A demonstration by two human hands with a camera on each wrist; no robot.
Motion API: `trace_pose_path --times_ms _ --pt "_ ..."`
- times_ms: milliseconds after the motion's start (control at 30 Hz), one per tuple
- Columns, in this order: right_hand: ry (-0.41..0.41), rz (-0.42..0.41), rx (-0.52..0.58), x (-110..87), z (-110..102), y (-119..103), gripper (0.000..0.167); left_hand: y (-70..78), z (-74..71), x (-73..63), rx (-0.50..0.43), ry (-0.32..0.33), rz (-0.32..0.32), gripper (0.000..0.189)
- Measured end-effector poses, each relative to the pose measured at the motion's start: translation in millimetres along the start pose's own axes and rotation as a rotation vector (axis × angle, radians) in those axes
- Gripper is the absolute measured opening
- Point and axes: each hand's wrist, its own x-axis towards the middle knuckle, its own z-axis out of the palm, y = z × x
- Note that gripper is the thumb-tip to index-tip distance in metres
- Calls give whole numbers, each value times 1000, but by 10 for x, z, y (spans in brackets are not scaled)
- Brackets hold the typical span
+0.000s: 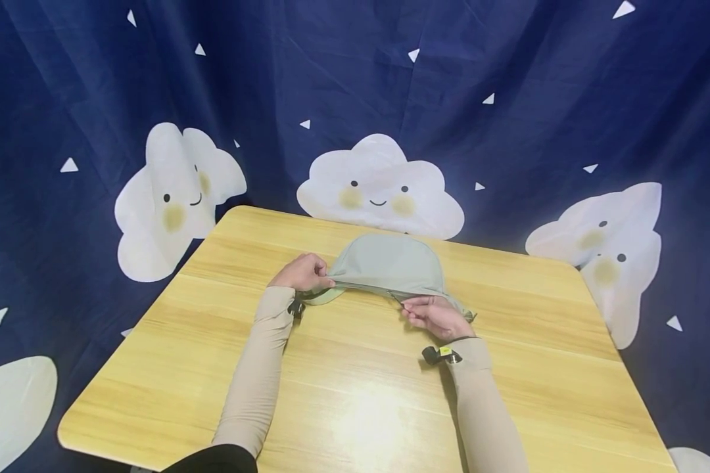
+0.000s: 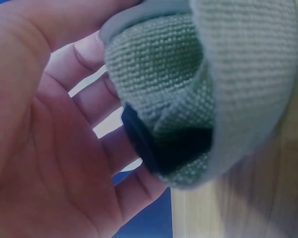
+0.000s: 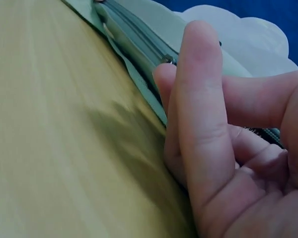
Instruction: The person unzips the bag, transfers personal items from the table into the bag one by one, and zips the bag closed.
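A pale green waist bag (image 1: 393, 263) stands on the table with its zipper (image 1: 363, 286) facing me. My left hand (image 1: 304, 272) pinches the bag's left end beside the zipper. In the left wrist view, looped green webbing strap (image 2: 253, 74) with a dark plastic piece (image 2: 139, 141) hangs in front of the left palm. At the right half of the bag, my right hand (image 1: 438, 318) pinches the thin dark zipper pull (image 1: 398, 301). The zipper slider (image 3: 169, 59) shows just beyond the right fingertips in the right wrist view, and the fingers hide most of the pull.
The light wooden table (image 1: 355, 374) has rounded corners and extends around the bag. Close behind it hangs a dark blue curtain (image 1: 272, 72) printed with white clouds and triangles. A bit of strap (image 1: 467, 316) pokes out past the right hand.
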Motion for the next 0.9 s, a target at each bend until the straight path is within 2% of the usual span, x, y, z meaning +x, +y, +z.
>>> trace_pose_path --times_ms 100,367,600,900 --pt "23 -11 -20 19 52 18 20 -10 -19 -11 5 3 -3 42" --pt "46 -42 -103 42 198 58 35 -79 -37 -21 30 17 -19 45" --pt "24 -39 -179 23 245 28 36 -80 -20 -5 25 21 -27 45" --pt "64 -44 -193 -22 331 -13 34 -65 -21 16 36 22 -36 45"
